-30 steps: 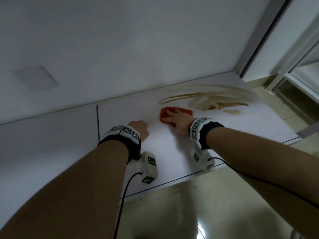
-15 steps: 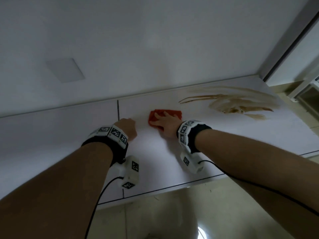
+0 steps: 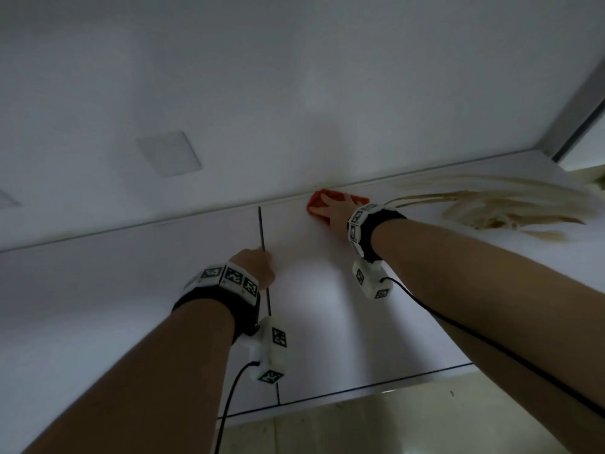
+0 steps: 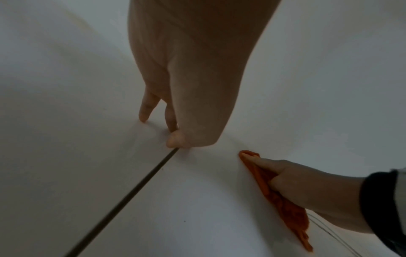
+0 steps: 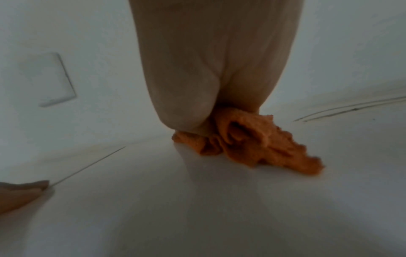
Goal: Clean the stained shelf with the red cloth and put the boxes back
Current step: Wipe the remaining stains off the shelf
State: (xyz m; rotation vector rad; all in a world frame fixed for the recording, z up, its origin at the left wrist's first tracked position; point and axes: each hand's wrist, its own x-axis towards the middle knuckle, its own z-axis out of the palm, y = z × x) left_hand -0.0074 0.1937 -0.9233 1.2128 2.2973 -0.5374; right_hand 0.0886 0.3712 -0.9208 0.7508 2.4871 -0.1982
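Note:
The red cloth (image 3: 319, 204) lies at the back of the white shelf (image 3: 327, 322), against the wall. My right hand (image 3: 334, 209) presses flat on it with fingers spread; the right wrist view shows the cloth (image 5: 263, 144) bunched under the palm. Brown streaky stains (image 3: 497, 208) cover the shelf to the right of the cloth. My left hand (image 3: 253, 265) holds nothing and is propped on its fingertips (image 4: 145, 118) beside a dark seam (image 3: 263, 244) in the shelf. No boxes are in view.
A white wall rises behind the shelf, with a square cover plate (image 3: 168, 154) on it. The shelf's front edge (image 3: 360, 386) runs above a glossy tiled floor (image 3: 393, 427). A grey door frame (image 3: 576, 119) stands at the far right.
My right hand has slid the red cloth leftward away from the stains, then back to the wall edge. The left hand stays by the seam.

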